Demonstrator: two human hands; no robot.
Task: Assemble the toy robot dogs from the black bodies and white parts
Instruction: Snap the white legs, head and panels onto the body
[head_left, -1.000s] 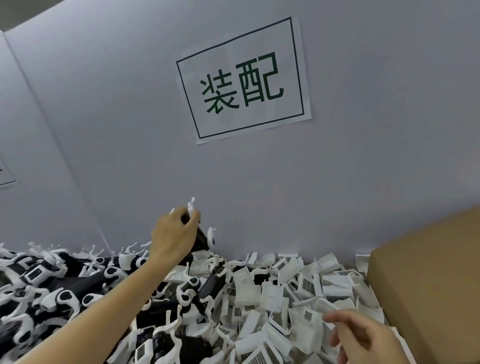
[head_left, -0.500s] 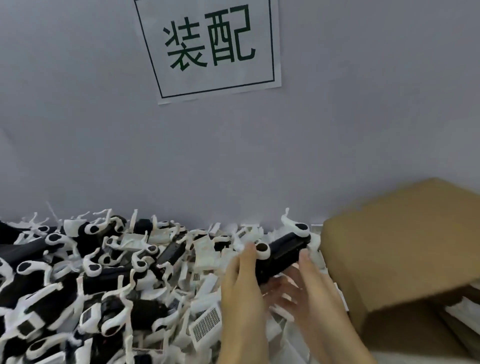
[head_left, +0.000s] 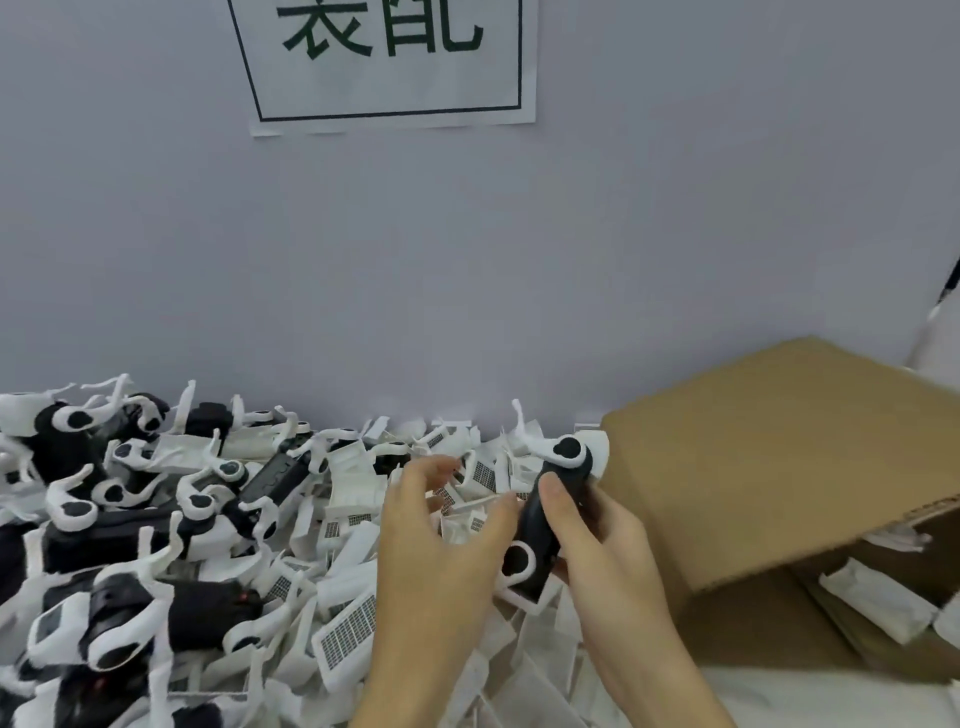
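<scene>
My right hand (head_left: 602, 551) grips a black dog body (head_left: 540, 525) with white legs, held upright above the pile. Its thumb lies across the body's front. My left hand (head_left: 441, 545) hovers just to the left, fingers spread and loosely curled, its fingertips near the body's side; whether they touch it is unclear. A heap of black bodies with white legs (head_left: 130, 519) fills the left. Loose white grilled parts (head_left: 348, 629) lie in the middle under my hands.
An open cardboard box (head_left: 779, 467) stands at the right, with white wrapped pieces (head_left: 878, 597) inside. A grey partition wall with a paper sign (head_left: 389, 67) rises right behind the pile.
The left hand carried a black body from the left heap to the centre. The right hand rose and took hold of it. The body turned from level to upright.
</scene>
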